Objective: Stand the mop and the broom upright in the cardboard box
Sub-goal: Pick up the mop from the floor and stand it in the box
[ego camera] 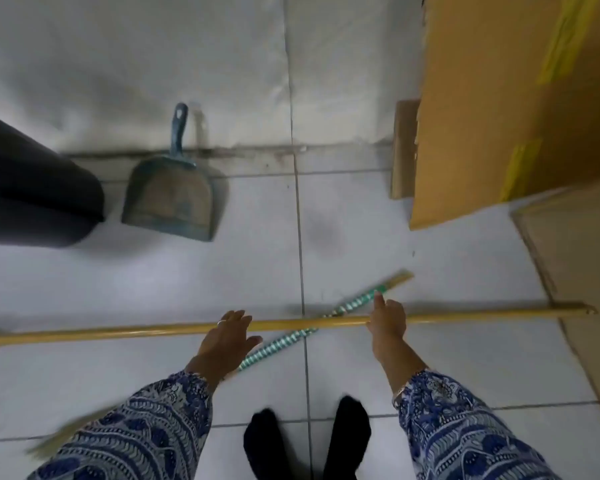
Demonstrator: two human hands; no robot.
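The mop handle [118,330], a yellow pole, runs nearly horizontal across the floor [361,237] from the left edge of the view to its tip beside the flattened cardboard at right. The broom handle [291,336], wrapped in green-and-silver banding, lies diagonally beneath it, its upper end pointing toward the cardboard box [499,109]; its bristles [59,441] show blurred at lower left. The left hand [227,336] rests over the mop handle with fingers spread, not closed. The right hand [387,318] wraps around the same handle, index finger extended. The box stands at the far right, against the wall. A teal dustpan [172,199] leans on the wall; a black bin [32,188] stands just beside it.
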